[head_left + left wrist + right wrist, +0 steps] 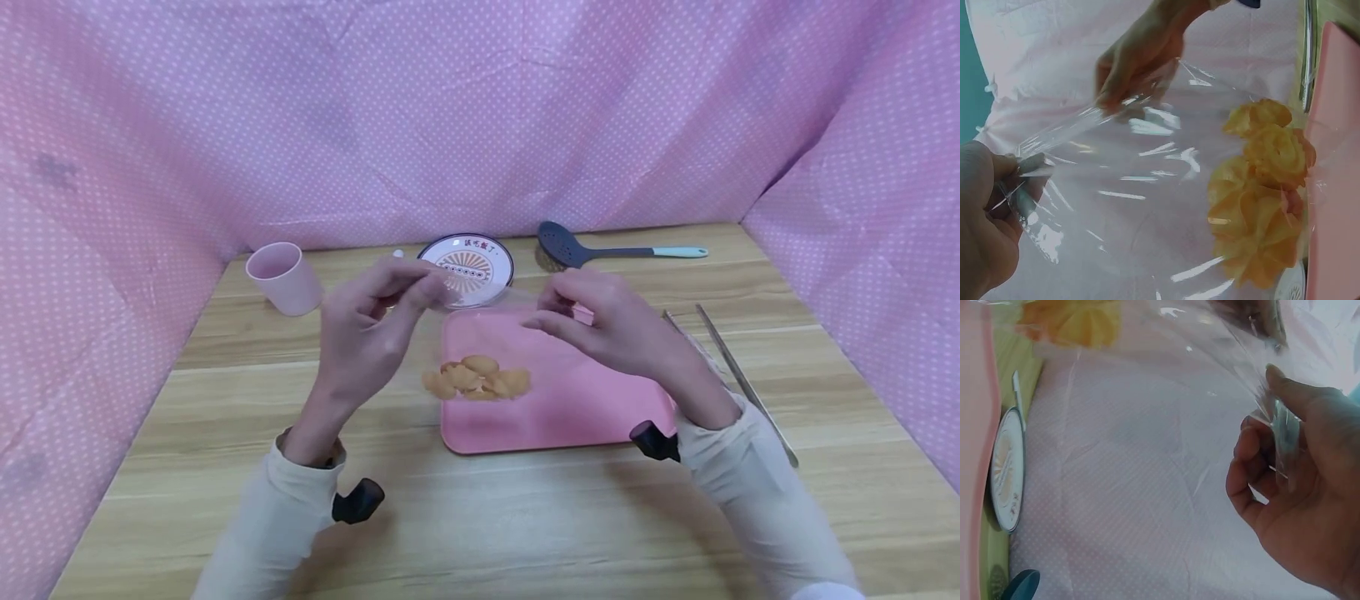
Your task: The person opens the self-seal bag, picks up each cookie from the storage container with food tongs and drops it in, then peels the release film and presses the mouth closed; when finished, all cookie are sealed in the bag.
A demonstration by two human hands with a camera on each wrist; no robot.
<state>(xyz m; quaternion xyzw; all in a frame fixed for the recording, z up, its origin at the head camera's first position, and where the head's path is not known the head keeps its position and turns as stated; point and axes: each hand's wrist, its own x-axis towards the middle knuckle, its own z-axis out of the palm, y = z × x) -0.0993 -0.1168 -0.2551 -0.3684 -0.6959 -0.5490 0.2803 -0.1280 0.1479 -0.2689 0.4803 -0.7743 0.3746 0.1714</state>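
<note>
A clear plastic bag (pixel 1141 181) is stretched between both hands above the pink tray (pixel 577 408). Golden flower-shaped cookies (pixel 478 377) lie clustered in the bottom of the bag, seen through the film. My left hand (pixel 367 333) pinches one side of the bag's upper edge between thumb and fingers. The right hand (pixel 611 321) holds the opposite side, its thumb and curled fingers gripping gathered film (pixel 1286 431) in the right wrist view. Glare on the film hides whether the mouth is parted.
Behind the hands stand a pink cup (pixel 288 283), a patterned plate (pixel 476 262) and a slotted spoon (pixel 570 247). Metal chopsticks or tongs (pixel 742 375) lie right of the tray. Pink dotted cloth (pixel 480 125) encloses the wooden table (pixel 480 525).
</note>
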